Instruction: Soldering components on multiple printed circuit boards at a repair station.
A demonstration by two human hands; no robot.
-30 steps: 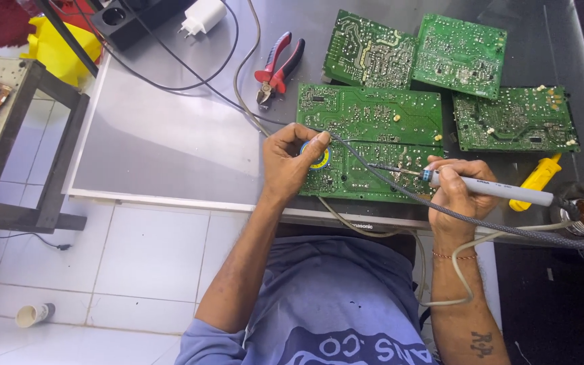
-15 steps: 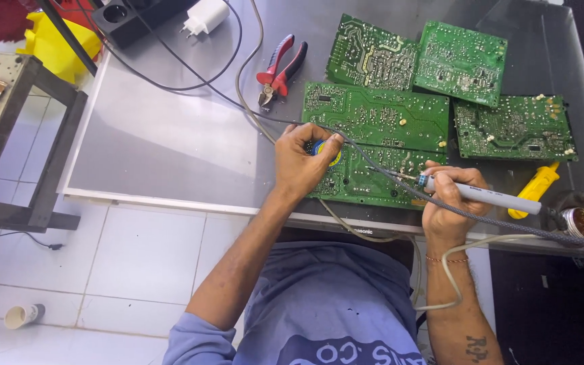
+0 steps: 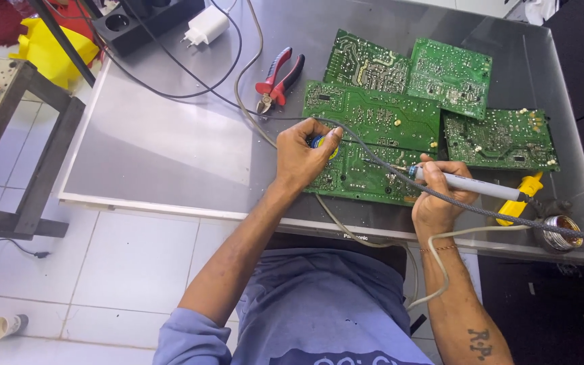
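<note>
A: Grey-barrelled soldering iron — gripped pen-fashion in the right hand, its tip lying low over the near edge of the nearest circuit board. What has changed in the last second?

B: The right hand has drawn slightly toward the body, and the tip now sits close to the board's surface rather than raised above it. Whether metal actually touches the board cannot be told at this size. Judged from that, the work is at the point of applying heat to a joint.

A: And the left hand?

B: Clenched on a small blue-and-yellow spool, probably solder wire, pinched between thumb and fingers. It rests on the left part of the same board, much where it was before; the wrist has turned only a little.

A: Moving outward from the hands?

B: Three further green boards: one directly behind the worked board, overlapping it, and two at the back, edge to edge, with a fourth off to the right. Their positions match the earlier frames.

A: Tools nearby?

B: Red-handled cutters lie beyond the left hand, untouched. A yellow-handled tool lies just behind the iron's handle, and a small round tin stands near the right corner of the tabletop. The iron's braided cord runs off to the right — unchanged.

A: Anything else differing?

B: Only the framing: the head camera has shifted slightly, so the boards appear a little lower.
</note>
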